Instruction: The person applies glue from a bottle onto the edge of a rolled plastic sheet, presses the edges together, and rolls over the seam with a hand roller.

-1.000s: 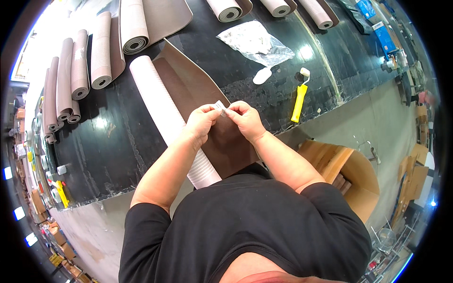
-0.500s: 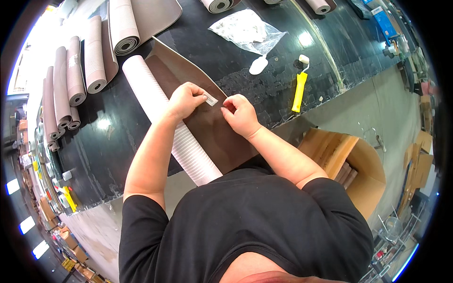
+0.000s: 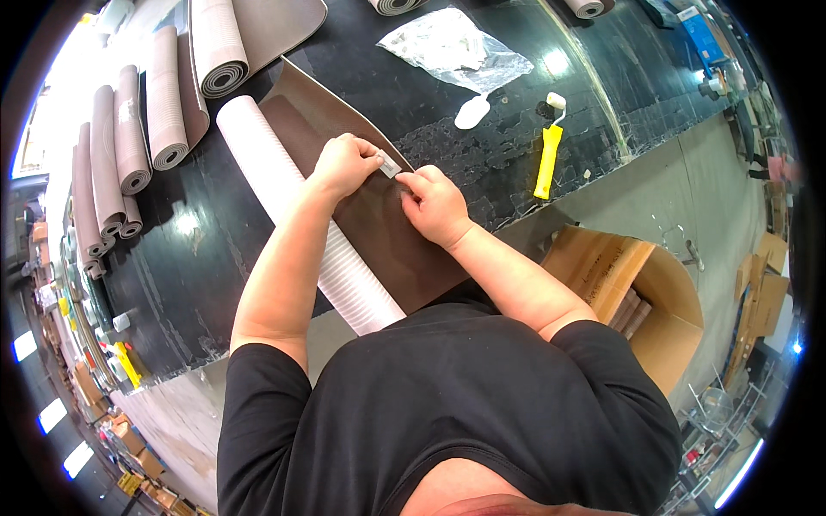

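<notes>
A small white label (image 3: 390,164) is pinched between the thumb and forefinger of my left hand (image 3: 342,168), held above a partly unrolled brown mat (image 3: 391,236). My right hand (image 3: 437,206) has curled fingers, with its fingertips closed at the label's lower right end; the exact grip is partly hidden. The mat's rolled part, a pale ribbed roll (image 3: 357,284), runs under my left forearm toward my body. The mat's flat end lifts slightly along its far edge, near both hands.
Several rolled mats (image 3: 168,103) lie at the left of the black table (image 3: 202,275). A clear plastic bag (image 3: 456,47) with white contents and a yellow-handled roller (image 3: 547,159) lie beyond my right hand. On the right, an open cardboard box (image 3: 667,301) holds rolls.
My left hand has moved slightly right and up with the label. My right hand's fingertips have come up to the label's end, closing the gap between the hands.
</notes>
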`<state>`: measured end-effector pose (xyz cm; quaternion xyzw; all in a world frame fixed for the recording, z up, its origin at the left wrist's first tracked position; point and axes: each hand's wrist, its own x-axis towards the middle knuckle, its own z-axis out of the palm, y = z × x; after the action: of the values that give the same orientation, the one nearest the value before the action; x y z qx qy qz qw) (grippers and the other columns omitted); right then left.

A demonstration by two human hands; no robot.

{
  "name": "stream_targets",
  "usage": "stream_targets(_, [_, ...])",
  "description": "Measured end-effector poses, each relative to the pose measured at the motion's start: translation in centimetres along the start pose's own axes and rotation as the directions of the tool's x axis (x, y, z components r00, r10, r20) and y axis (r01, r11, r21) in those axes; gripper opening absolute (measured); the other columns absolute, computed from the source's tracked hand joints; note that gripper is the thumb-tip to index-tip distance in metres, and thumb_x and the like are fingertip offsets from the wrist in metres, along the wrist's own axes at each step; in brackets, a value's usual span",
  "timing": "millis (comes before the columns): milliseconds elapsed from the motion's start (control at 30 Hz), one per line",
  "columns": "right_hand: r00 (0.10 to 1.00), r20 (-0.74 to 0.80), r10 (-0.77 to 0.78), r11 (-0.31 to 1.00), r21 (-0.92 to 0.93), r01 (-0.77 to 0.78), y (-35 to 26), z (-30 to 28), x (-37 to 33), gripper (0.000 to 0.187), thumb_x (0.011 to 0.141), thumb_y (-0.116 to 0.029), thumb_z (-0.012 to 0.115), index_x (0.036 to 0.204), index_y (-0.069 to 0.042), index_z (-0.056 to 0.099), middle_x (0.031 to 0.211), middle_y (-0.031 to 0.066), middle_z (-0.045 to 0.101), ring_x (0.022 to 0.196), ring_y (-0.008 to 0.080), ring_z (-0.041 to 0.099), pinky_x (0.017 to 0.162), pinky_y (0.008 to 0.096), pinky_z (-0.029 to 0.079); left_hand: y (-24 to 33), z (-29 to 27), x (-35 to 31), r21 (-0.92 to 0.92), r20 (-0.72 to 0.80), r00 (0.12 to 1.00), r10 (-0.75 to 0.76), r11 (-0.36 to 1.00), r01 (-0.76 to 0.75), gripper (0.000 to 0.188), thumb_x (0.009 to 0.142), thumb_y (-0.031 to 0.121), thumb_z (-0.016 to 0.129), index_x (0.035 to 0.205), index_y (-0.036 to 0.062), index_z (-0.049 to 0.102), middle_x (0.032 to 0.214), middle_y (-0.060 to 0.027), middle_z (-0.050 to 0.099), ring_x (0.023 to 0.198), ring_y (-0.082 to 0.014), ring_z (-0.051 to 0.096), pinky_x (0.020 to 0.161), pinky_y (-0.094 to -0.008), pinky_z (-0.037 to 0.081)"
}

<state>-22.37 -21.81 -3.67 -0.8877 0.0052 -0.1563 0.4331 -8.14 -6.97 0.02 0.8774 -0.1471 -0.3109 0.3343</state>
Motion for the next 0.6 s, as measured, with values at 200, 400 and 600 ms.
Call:
stream_targets(200, [0.997,0.002,-0.075,0.994,-0.075,0.075,0.0,0.3,0.1,0.032,0.077,-0.006,0.067,0.109,-0.010,0.069,0.084,0.0070,0.055,0.075,0.0265,0.060,0.065,0.0373,0.051,0.0,0.4,0.2,0.094,-0.127,0.985,0.118,0.990,-0.107,0.020,0.077,0.020,0.072,0.089,0.0042,0.076,0.079,-0.0166,0.071,0.075,-0.0266,0.070,0.075,-0.0366,0.055])
stream_targets(400, [0.998,0.048,-0.050,0.987,-0.150,0.057,-0.2,0.6,0.2,0.035,0.077,-0.010,0.068,0.112,-0.009,0.068,0.087,0.0077,0.055,0.076,0.0273,0.059,0.066,0.0384,0.051,0.8,0.3,0.1,0.123,-0.073,0.997,0.024,0.992,-0.014,0.023,0.081,0.019,0.074,0.093,-0.0002,0.074,0.098,-0.0156,0.067,0.088,-0.0252,0.067,0.080,-0.0360,0.052])
stream_targets(600, [0.997,0.071,-0.017,0.981,-0.190,0.030,-0.4,0.8,0.3,0.035,0.077,-0.012,0.068,0.112,-0.009,0.067,0.090,0.0090,0.055,0.079,0.0287,0.059,0.068,0.0404,0.052,0.2,0.8,0.2,0.179,-0.138,0.985,0.101,0.981,-0.075,0.023,0.080,0.020,0.073,0.092,0.0006,0.074,0.093,-0.0163,0.069,0.081,-0.0260,0.069,0.074,-0.0364,0.054])
